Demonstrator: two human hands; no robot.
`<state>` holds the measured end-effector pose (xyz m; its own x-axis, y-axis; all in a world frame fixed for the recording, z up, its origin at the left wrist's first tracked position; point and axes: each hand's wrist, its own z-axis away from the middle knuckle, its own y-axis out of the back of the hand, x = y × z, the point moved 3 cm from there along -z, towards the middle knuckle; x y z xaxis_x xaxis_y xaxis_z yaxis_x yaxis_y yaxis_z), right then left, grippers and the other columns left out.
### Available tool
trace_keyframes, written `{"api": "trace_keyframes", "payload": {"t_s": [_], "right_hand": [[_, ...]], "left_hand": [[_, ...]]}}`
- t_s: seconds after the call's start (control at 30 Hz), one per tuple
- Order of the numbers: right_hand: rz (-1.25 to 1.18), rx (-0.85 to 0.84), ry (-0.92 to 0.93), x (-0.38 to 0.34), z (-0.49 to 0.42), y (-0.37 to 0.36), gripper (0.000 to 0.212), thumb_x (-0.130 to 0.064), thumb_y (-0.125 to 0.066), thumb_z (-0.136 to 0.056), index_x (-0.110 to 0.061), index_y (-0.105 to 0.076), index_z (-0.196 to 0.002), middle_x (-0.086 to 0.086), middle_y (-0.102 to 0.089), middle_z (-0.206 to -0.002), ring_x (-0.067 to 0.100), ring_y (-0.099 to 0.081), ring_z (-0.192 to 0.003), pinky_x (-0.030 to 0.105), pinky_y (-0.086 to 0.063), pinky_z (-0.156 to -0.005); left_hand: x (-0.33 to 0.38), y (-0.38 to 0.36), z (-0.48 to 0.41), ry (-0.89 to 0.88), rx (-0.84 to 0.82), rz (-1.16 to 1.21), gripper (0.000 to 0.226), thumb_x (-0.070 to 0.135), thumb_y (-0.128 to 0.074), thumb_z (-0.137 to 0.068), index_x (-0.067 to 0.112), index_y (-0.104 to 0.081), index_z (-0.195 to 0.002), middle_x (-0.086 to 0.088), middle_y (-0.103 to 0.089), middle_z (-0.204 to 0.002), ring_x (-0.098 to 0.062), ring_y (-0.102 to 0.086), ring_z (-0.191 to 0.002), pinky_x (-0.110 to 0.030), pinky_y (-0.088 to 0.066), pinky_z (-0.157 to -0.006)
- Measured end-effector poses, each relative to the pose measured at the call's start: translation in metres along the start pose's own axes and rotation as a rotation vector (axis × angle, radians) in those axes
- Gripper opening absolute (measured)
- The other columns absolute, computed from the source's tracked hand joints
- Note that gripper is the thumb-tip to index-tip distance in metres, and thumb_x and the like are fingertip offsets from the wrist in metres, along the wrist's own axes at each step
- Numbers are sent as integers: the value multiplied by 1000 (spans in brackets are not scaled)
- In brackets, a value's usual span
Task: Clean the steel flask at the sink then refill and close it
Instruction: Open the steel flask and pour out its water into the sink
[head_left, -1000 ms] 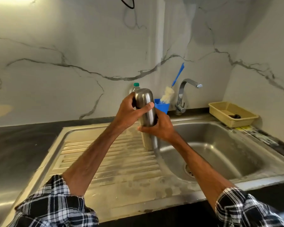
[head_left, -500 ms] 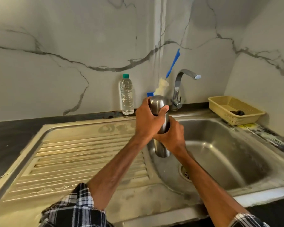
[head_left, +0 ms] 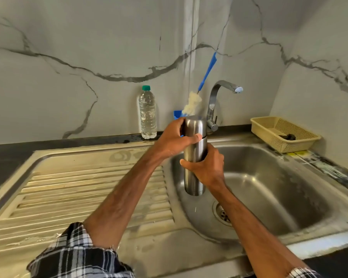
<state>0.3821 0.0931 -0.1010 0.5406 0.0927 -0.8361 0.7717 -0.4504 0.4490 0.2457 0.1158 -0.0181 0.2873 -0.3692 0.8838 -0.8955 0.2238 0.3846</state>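
Steel sink fills our view, a yellow basket beyond its right rim; over the basin we hold the flask upright, clear of the bottom; our left hand curls round its cap, thumb across the front; our right hand wraps the body just below; a bottle stands at the wall; a brush leans beside the tap.

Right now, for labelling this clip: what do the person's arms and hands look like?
Forearms bare. The left sleeve and right sleeve are plaid, black with white and grey checks, the left cuff frayed. No glove, ring or watch shows on the left hand or right hand.
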Motion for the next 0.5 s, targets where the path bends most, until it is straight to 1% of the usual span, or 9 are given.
{"api": "trace_keyframes", "payload": {"t_s": [0.03, 0.1, 0.17, 0.2, 0.27, 0.3, 0.37, 0.47, 0.5], "right_hand": [[5, 7, 1, 1, 0, 1, 71, -42, -95, -53, -21, -62, -113, -9, -70, -95, 9, -69, -83, 28, -61, -75], [10, 13, 14, 2, 1, 1, 70, -42, -95, -54, -22, -61, -112, -9, -70, -95, 9, -68, -83, 30, -61, -76], [26, -3, 30, 0, 1, -3, 71, -44, -94, -53, -22, -61, -112, -7, -70, -97, 12, -68, -85, 34, -61, -77], [37, -13, 40, -1, 1, -5, 71, -45, -94, -53, -22, -61, -111, -6, -70, -97, 13, -68, -85, 35, -61, -77], [57, -28, 55, -4, 3, -11, 69, -49, -92, -51, -22, -62, -107, -6, -70, -94, 14, -68, -83, 37, -61, -76], [61, -38, 59, -4, 4, -13, 67, -50, -91, -51, -22, -62, -105, -6, -70, -92, 14, -68, -82, 36, -61, -75], [58, -58, 54, -3, 6, -14, 64, -48, -92, -53, -22, -61, -102, -9, -69, -90, 12, -68, -81, 32, -61, -73], [40, -35, 30, 0, 7, -10, 62, -41, -95, -56, -23, -61, -105, -14, -67, -89, 5, -67, -79, 16, -55, -66], [33, -18, 25, 0, 6, -8, 64, -41, -95, -55, -22, -62, -107, -14, -68, -89, 3, -67, -79, 14, -54, -65]], "left_hand": [[-2, 2, -1, -22, 48, -28, 44, 27, -88, -79, 24, -64, -116, 10, -72, -108, -1, -69, -97, -30, -57, -95], [-7, 3, -3, -24, 229, -102, 60, 52, -95, -59, 25, -66, -104, 13, -72, -95, 0, -70, -85, -24, -60, -79], [-11, 3, -3, 68, 372, -177, 83, 79, -88, -41, 20, -64, -94, 12, -69, -84, -3, -67, -74, -19, -52, -60], [-13, 1, -4, 110, 396, -182, 92, 87, -82, -36, 17, -63, -92, 9, -68, -82, -5, -67, -72, -20, -49, -57], [-16, 0, -6, 137, 406, -151, 100, 92, -78, -34, 17, -65, -99, 8, -71, -88, -6, -69, -77, -22, -53, -59], [-15, -1, -5, 124, 390, -133, 97, 89, -80, -38, 21, -65, -105, 10, -71, -93, -4, -69, -81, -21, -54, -61], [-14, -2, -2, 81, 303, -84, 79, 71, -88, -56, 26, -61, -115, 13, -69, -99, 0, -67, -87, -17, -51, -67], [-11, -4, -1, 56, 23, -61, 58, 41, -86, -78, 26, -54, -124, 13, -65, -109, 0, -63, -97, -21, -53, -82], [-11, -4, -1, 52, -58, -74, 53, 30, -84, -83, 25, -53, -125, 12, -65, -111, 0, -63, -99, -21, -53, -85]]}}
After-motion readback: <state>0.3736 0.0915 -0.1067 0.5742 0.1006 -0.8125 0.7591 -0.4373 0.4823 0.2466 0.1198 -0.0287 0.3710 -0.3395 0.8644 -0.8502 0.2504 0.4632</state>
